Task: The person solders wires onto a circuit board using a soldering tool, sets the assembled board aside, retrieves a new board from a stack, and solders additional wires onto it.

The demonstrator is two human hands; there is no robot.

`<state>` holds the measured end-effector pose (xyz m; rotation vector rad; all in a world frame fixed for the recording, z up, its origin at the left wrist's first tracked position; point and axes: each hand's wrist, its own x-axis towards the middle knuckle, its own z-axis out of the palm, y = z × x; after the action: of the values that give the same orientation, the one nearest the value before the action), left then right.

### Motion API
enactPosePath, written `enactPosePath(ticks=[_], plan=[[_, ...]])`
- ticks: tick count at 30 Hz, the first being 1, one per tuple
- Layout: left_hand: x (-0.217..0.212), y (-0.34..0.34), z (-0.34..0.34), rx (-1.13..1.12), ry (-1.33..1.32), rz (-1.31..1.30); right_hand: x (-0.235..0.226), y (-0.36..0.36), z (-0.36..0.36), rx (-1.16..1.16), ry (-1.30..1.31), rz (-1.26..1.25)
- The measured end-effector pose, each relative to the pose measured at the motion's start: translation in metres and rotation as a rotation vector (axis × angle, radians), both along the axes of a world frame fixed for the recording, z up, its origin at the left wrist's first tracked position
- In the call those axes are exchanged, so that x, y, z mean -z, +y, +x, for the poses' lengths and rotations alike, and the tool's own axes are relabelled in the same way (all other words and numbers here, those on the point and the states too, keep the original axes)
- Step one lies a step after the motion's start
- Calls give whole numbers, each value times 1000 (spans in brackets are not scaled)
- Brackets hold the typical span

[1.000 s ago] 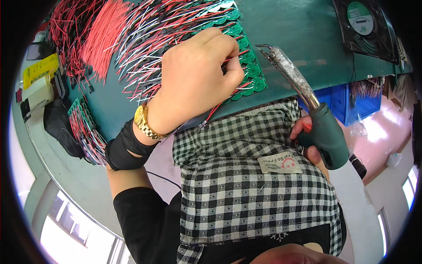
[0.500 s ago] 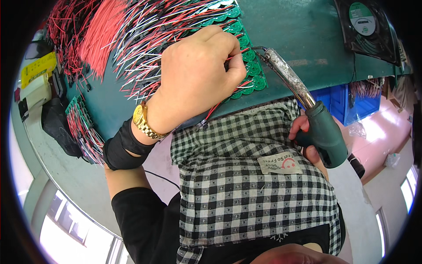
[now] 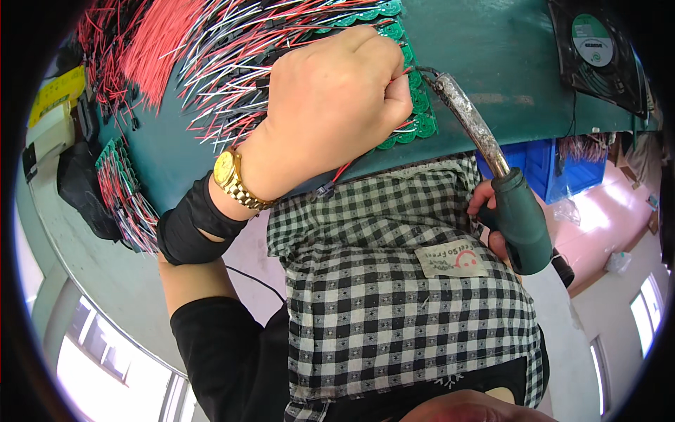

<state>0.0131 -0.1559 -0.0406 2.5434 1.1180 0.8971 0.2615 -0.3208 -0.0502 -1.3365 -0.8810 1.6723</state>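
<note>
Pinching red wire [image 3: 406, 71] in left hand [image 3: 341, 91], gripping soldering iron [image 3: 486, 144] in right hand [image 3: 482, 197]; best to heat briefly, just beside steadied left hand.

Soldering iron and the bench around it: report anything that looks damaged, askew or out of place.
The metal barrel of the soldering iron looks mottled and stained. Below the left hand, a dark connector on a red wire lies at the near edge of the bench, apart from the main wire bundle. Nothing looks spilled.

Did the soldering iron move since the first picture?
Yes, the soldering iron moved left against the green circuit boards: its tip was beside their right edge, now reaches over it.
</note>
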Motion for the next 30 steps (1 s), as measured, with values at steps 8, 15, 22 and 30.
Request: enactPosePath(ticks=[8,15,22,30], plan=[[5,-2,-3,0,4,63,-30,15,-9,-48,-170,-567],[6,3,-1,20,-42,69,-22,2,0,-82,-63,217],[-12,-1,-15,-22,-14,60,-33,24,-41,95,-272,520],[-66,-26,-49,45,19,-20,-156,73,-32,195,-359,891]])
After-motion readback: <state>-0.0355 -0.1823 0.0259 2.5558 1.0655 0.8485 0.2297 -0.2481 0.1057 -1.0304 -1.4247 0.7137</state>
